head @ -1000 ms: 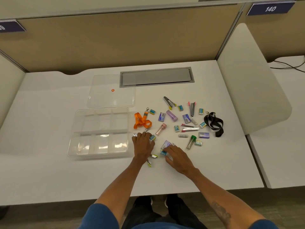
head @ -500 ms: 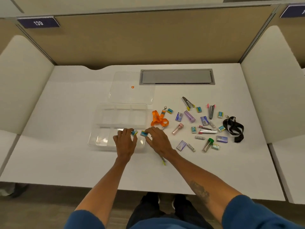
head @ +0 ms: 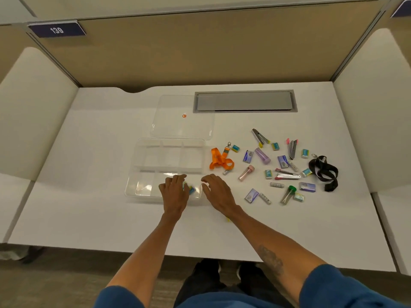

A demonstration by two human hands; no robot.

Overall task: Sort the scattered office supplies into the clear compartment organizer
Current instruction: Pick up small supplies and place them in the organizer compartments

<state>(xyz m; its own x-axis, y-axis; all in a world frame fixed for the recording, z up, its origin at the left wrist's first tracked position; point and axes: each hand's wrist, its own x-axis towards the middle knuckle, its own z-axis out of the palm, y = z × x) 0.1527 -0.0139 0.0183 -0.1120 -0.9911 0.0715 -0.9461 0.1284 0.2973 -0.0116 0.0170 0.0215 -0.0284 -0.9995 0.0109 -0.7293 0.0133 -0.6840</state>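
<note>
The clear compartment organizer [head: 146, 165] lies open on the white desk. My left hand [head: 174, 193] hovers over its near right compartment, fingers spread, with small teal boxes [head: 191, 189] lying in that compartment just beside the fingertips. My right hand [head: 216, 192] is at the organizer's right edge, fingers apart and holding nothing. To the right lie scattered supplies: an orange lanyard [head: 220, 162], a black lanyard [head: 325, 171], staplers [head: 287, 175], purple staple boxes [head: 251, 195], small teal boxes [head: 268, 174], a pink tube [head: 246, 172] and a green-capped tube [head: 288, 194].
The organizer's clear lid [head: 181, 117], with an orange dot, lies behind it. A grey cable hatch [head: 244, 101] sits at the desk's back. A small yellow-tipped item [head: 227, 218] peeks out under my right forearm. Padded dividers stand on both sides.
Both hands carried small teal boxes from the pile leftwards to the organizer and have let them go in the near right compartment. The camera view shifted left.
</note>
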